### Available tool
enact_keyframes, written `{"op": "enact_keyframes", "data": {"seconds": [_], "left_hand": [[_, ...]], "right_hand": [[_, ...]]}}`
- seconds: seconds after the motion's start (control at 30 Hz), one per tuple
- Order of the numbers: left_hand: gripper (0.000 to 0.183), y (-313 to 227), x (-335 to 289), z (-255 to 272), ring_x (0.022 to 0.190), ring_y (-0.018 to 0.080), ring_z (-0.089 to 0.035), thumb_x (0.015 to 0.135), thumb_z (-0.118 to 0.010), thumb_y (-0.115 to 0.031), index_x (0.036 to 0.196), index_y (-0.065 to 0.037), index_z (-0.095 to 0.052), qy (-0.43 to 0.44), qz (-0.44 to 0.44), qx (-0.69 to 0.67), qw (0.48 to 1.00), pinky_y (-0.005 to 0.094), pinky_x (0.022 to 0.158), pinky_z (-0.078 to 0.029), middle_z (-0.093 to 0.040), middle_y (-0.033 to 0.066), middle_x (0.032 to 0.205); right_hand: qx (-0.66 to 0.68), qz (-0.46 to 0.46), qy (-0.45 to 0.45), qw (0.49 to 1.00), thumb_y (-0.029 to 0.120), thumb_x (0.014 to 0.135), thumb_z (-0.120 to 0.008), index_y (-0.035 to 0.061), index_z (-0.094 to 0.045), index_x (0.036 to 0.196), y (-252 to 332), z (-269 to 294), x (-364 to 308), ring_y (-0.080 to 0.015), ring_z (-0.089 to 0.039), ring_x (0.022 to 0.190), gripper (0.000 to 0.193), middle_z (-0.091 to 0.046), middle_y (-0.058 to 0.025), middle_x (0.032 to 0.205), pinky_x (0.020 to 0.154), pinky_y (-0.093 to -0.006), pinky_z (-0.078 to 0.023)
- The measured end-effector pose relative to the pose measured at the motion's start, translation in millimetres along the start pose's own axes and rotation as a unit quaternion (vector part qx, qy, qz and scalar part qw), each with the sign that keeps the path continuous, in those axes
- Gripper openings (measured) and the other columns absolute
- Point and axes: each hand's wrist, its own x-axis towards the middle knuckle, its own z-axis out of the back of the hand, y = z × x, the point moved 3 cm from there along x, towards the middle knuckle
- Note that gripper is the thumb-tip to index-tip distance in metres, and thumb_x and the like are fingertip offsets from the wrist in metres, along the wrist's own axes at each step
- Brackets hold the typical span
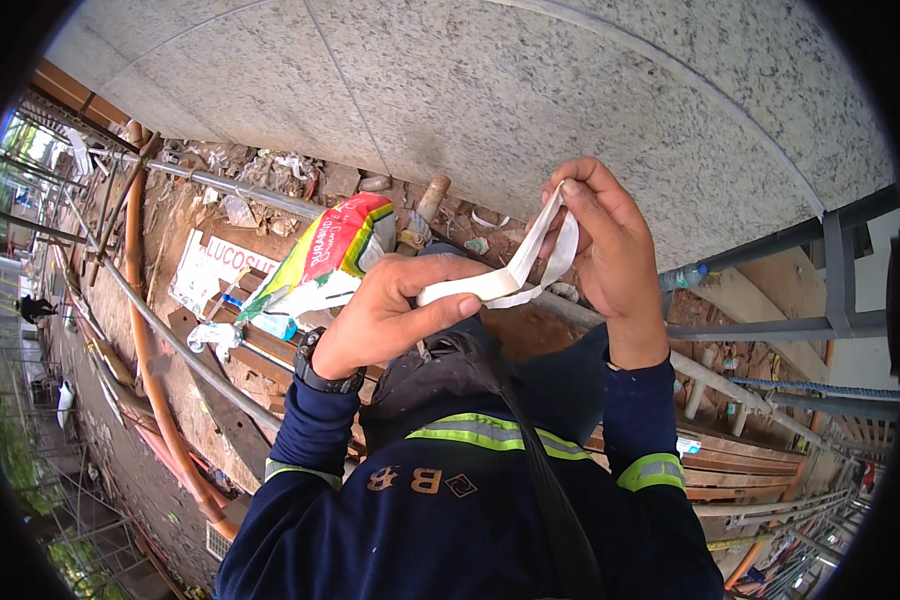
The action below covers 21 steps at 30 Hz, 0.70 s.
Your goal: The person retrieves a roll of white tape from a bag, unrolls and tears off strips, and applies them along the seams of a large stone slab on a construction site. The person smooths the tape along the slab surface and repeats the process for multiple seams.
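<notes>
In the middle of the frame, a white tape-like strip (536,238) stretches between both hands, folded back in a loop. The left hand (380,312) pinches its lower part between thumb and fingers; the right hand (615,245) nips the upper end between thumb and fingertip. So a length appears drawn out, but none shows fixed to the speckled grey panel (470,95) across the top; whether it is cut free, I cannot tell.

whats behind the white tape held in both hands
Around the edges of the white tape, littered ground and part of a grey pole show beyond it. Whatever lies directly behind the tape, the left hand or the right hand is covered.
</notes>
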Motion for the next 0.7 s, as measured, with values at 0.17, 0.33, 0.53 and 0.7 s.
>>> {"op": "enact_keyframes", "data": {"seconds": [0.17,0.33,0.53,0.7], "left_hand": [[0.030,0,-4,2,0.084,0.0082,-0.063,0.100,-0.069,-0.016,0.123,0.001,-0.070,-0.020,-0.038,0.007,0.999,0.0267,0.074,-0.050,-0.072,0.0051,0.094],[0.029,2,-7,5,0.083,0.0084,-0.063,0.100,-0.069,-0.015,0.123,0.002,-0.070,-0.003,-0.024,0.004,1.000,0.0264,0.073,-0.050,-0.072,0.0050,0.093],[0.030,5,-13,8,0.084,0.0084,-0.063,0.101,-0.068,-0.016,0.123,0.004,-0.069,0.039,-0.003,-0.043,0.998,0.0263,0.073,-0.049,-0.072,0.0059,0.094],[0.019,6,-12,8,0.096,0.0195,-0.066,0.098,-0.065,-0.009,0.111,0.004,-0.068,0.035,-0.024,-0.024,0.999,0.0353,0.088,-0.049,-0.073,0.0106,0.100]], "right_hand": [[-0.006,0.001,-0.029,1.000,0.017,0.108,-0.053,0.0039,-0.060,0.115,5,9,0,-0.0111,-0.067,0.078,0.016,-0.065,-0.0046,0.095,0.068,-0.0274,-0.060],[-0.001,0.022,-0.040,0.999,0.016,0.108,-0.053,0.0035,-0.060,0.114,9,16,1,-0.0111,-0.066,0.077,0.016,-0.064,-0.0047,0.094,0.069,-0.0276,-0.060],[-0.008,0.037,-0.044,0.998,0.016,0.108,-0.052,0.0040,-0.060,0.114,11,19,3,-0.0103,-0.066,0.078,0.015,-0.064,-0.0039,0.095,0.068,-0.0284,-0.061],[0.008,0.044,-0.050,0.998,0.016,0.108,-0.052,0.0042,-0.060,0.116,17,21,-2,-0.0124,-0.068,0.082,0.016,-0.063,-0.0044,0.098,0.069,-0.0289,-0.061]]}}
